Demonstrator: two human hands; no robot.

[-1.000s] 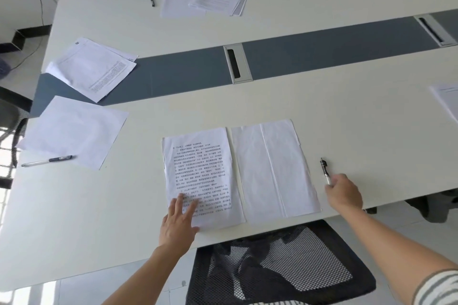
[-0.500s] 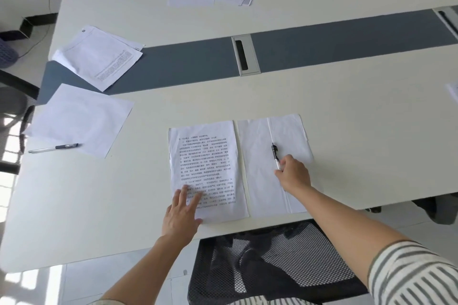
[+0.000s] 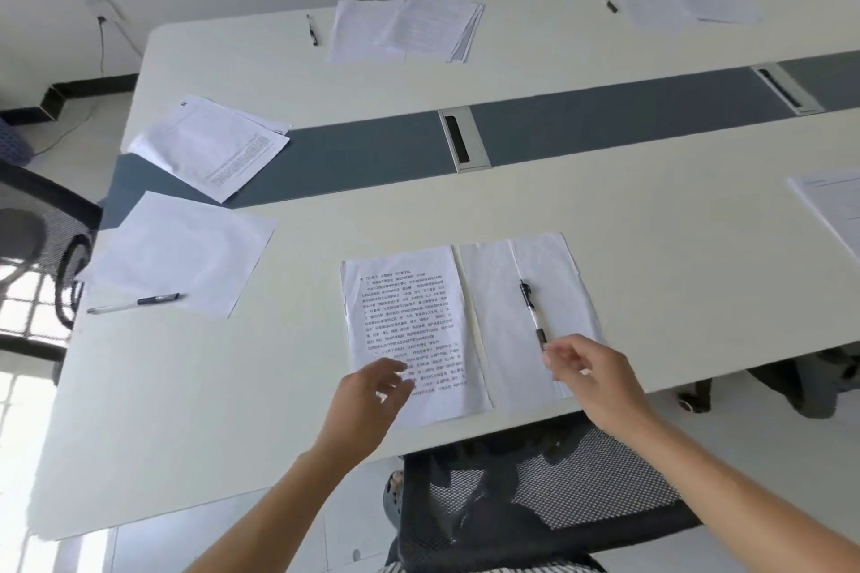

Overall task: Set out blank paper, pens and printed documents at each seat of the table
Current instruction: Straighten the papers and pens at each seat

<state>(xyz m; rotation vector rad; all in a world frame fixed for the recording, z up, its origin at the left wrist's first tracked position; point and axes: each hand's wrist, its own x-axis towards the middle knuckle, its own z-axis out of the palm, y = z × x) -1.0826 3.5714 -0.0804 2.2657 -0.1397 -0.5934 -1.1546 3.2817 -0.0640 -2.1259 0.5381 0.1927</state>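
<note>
Apparently empty, the right hand [image 3: 588,375] (fingers loosely spread) hovers just behind the pen [image 3: 533,314], a light, rigid, roll-prone item best pinched mid-barrel, ahead of the fingertips.

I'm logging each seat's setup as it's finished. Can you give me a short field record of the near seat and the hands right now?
printed document: flat at near seat, left of blank sheet
blank sheet: beside it, creased lengthwise
pen: lying on blank sheet, released
left hand: open, above document's lower corner
right hand: open, just below pen tip
table: white, grey centre strip
</note>
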